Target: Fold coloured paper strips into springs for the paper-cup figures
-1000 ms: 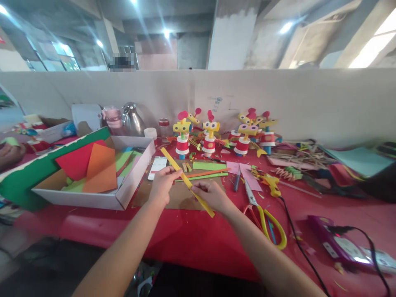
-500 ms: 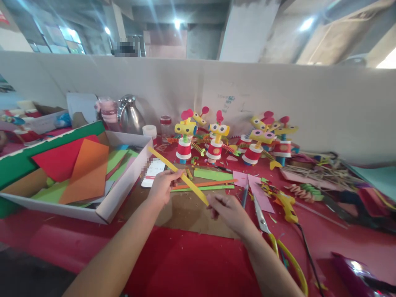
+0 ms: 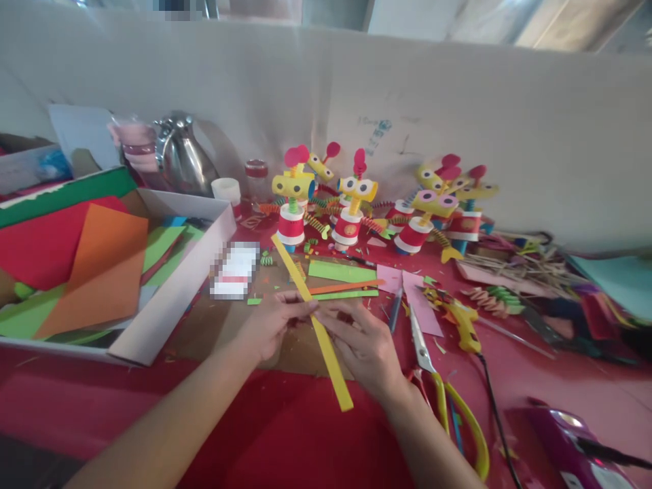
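Note:
A long yellow paper strip [image 3: 326,353] slants across the space between my two hands, its near end hanging free. My left hand [image 3: 275,322] pinches it near the middle between thumb and fingers. Fingertips of my right hand [image 3: 359,339] close on the strip at the same spot, from the right. Beneath the hands lies a brown cardboard sheet [image 3: 204,343]. On it, beyond my fingers, are an orange paper strip [image 3: 351,286], a thin green strip [image 3: 346,295] and a wider light green paper piece [image 3: 341,271].
Scissors with yellow handles [image 3: 425,350] and a yellow glue gun [image 3: 463,326] lie to the right. A white box [image 3: 168,292] of coloured paper stands left. Several paper-cup robot figures [image 3: 349,227] stand behind, near a steel jug [image 3: 186,159]. A purple device [image 3: 565,441] sits front right.
My right hand has moved from the strip's near end up to its middle, beside my left hand. The strip now points more steeply towards me. The view has tilted down.

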A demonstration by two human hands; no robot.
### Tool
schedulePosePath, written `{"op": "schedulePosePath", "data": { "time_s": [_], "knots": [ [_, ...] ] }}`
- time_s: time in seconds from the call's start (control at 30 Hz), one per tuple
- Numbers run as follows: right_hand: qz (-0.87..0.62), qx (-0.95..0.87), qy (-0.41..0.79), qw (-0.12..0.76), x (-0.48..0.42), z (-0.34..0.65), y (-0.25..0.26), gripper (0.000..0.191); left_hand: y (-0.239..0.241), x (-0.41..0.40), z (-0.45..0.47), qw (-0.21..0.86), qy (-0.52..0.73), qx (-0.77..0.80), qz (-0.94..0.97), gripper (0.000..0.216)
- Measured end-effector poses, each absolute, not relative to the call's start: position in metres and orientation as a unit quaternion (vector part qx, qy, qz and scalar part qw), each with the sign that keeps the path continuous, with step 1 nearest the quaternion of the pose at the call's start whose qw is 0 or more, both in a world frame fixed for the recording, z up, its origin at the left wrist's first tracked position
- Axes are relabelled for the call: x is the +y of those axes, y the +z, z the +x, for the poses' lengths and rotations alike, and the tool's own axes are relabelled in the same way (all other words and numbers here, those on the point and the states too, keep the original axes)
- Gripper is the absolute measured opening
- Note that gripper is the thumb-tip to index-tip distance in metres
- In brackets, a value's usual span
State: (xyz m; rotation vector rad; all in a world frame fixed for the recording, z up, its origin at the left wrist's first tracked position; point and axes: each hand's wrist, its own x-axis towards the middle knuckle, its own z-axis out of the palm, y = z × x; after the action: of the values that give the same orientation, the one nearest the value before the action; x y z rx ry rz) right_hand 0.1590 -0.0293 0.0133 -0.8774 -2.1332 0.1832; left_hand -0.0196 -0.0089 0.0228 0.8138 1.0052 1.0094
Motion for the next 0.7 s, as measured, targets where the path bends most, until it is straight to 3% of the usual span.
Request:
{"op": "schedulePosePath", "data": {
  "time_s": [0.13,0.27,0.47,0.7],
  "knots": [
    [-0.327,-0.857,0.070,0.391,-0.030,0.161,0.016,0.029,0.021,-0.011,-0.018,0.698,0.445,0.445,0.343,0.020],
    [-0.339,-0.823,0.208,0.405,-0.034,0.152,0.019,0.023,0.023,-0.016,-0.015,0.713,0.457,0.434,0.307,0.023],
    [-0.490,-0.671,0.376,0.410,-0.034,0.141,0.017,0.010,0.022,-0.027,-0.005,0.739,0.459,0.400,0.290,0.022],
    [-0.515,-0.595,0.448,0.425,-0.032,0.142,0.014,0.013,0.018,-0.031,0.000,0.731,0.466,0.400,0.297,0.024]
  ]
}}
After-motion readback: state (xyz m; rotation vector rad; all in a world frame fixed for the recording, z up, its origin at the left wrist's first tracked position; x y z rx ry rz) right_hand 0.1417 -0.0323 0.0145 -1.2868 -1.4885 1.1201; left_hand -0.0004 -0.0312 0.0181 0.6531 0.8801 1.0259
